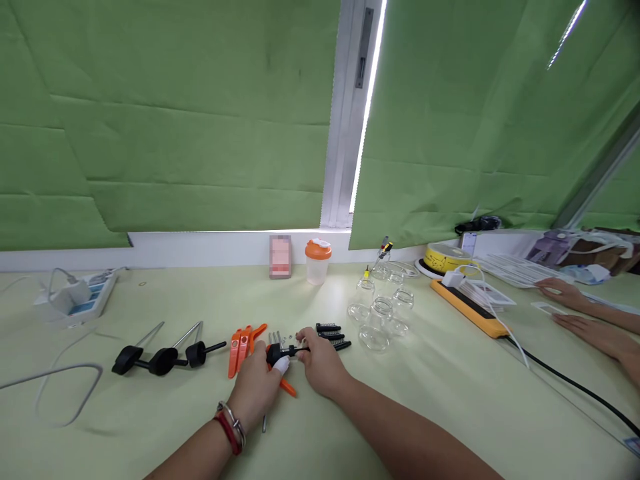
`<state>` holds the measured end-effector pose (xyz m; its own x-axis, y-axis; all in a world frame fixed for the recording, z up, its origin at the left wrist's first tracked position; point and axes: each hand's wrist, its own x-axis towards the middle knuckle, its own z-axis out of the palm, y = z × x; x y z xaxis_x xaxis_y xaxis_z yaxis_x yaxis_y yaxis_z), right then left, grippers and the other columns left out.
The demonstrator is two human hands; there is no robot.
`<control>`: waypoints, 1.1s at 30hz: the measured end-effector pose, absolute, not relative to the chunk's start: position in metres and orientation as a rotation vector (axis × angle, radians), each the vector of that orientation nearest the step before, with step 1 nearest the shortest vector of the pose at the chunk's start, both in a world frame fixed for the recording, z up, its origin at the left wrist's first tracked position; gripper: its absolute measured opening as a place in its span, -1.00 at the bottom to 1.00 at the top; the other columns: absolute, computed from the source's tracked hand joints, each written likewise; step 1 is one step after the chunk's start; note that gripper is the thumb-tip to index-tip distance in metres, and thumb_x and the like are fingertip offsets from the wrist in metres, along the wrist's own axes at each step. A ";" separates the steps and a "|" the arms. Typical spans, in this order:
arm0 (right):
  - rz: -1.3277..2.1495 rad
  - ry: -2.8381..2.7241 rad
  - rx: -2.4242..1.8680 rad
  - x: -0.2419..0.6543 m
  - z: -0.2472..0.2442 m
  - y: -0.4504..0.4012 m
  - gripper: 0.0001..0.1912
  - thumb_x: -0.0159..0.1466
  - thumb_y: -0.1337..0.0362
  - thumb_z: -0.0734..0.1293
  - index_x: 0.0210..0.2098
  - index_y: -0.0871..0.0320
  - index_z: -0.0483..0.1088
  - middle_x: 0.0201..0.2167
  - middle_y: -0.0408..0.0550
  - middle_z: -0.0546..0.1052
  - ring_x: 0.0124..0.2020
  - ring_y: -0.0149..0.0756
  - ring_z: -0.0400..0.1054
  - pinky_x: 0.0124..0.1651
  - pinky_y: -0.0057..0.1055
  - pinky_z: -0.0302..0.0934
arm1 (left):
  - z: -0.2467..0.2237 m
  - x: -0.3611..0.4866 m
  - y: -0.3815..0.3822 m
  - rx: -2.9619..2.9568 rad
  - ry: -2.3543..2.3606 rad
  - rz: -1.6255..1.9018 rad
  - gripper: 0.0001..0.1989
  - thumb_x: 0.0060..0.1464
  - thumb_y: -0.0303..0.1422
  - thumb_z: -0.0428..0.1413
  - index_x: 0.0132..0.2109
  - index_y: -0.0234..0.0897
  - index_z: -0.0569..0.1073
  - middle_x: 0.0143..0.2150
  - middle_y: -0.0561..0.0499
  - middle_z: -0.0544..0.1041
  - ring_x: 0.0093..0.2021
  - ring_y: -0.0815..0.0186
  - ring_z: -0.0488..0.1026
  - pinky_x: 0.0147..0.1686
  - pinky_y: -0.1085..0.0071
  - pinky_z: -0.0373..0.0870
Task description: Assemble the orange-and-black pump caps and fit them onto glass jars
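Observation:
My left hand [256,381] is closed around a black round part [274,355] with a thin black stem pointing right. A metal rod [265,423] pokes out below this hand, and an orange handle [287,387] shows beside it. At the stem's end, my right hand [320,363] pinches with thumb and fingers. Just left of my hands lie orange clamp-like pieces [241,347]. Small metal pins [275,338] lie behind the hands. Several black toothed pieces [329,328] are beside my right fingers. Three similar black parts with metal rods [163,361] lie farther left.
Clear glass jars [375,333], some holding small tools, stand right of centre. An orange-lidded cup [317,262] and a pink-screened phone [280,257] are at the back. An orange power strip [467,308] trails a black cable. Another person's hands [590,330] rest at right. A white power strip [93,298] lies left.

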<state>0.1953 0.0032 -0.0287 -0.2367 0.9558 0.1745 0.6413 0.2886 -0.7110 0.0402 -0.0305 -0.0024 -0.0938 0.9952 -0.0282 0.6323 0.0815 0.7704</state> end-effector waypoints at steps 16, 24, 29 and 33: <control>0.736 -1.854 -1.480 0.254 0.018 -0.004 -0.90 0.16 0.31 0.24 -0.32 0.11 0.36 -0.39 -0.13 0.48 -0.36 -0.35 0.32 -0.32 -0.48 0.11 | 0.022 0.032 -0.037 1.408 1.562 0.905 -0.74 -0.04 -0.12 0.03 -0.32 -0.19 0.21 -0.63 0.20 0.21 -0.71 0.35 0.25 -0.69 0.43 0.17; 0.770 -1.994 -1.681 0.295 0.019 -0.004 -0.91 0.03 0.35 0.34 -0.41 0.13 0.44 -0.39 -0.10 0.49 -0.41 -0.35 0.32 -0.42 -0.49 0.08 | 0.010 0.035 -0.041 1.556 1.349 0.757 -0.74 0.02 -0.11 0.02 -0.27 -0.20 0.31 -0.43 0.05 0.41 -0.38 0.20 0.44 -0.42 0.33 0.33; 0.770 -2.007 -1.669 0.288 0.017 -0.004 -0.90 0.00 0.33 0.37 -0.43 0.13 0.44 -0.40 -0.13 0.49 -0.41 -0.35 0.32 -0.42 -0.50 0.08 | 0.005 0.038 -0.035 1.486 1.335 0.800 -0.71 0.02 -0.11 0.02 -0.21 -0.22 0.31 -0.33 0.02 0.46 -0.23 0.17 0.46 -0.23 0.27 0.36; 0.734 -2.018 -1.656 0.287 0.018 -0.004 -0.90 0.01 0.30 0.36 -0.42 0.13 0.43 -0.39 -0.13 0.48 -0.41 -0.36 0.31 -0.43 -0.51 0.07 | 0.005 0.040 -0.032 1.445 1.291 0.833 -0.68 0.02 -0.11 0.02 -0.15 -0.23 0.31 -0.21 -0.02 0.47 -0.18 0.19 0.45 -0.14 0.27 0.33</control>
<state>0.2868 -0.0039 0.0184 -0.1970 0.9804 -0.0053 0.7545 0.1482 -0.6394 0.0399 -0.0319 0.0055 0.1968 0.9735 -0.1163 0.2951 0.0543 0.9539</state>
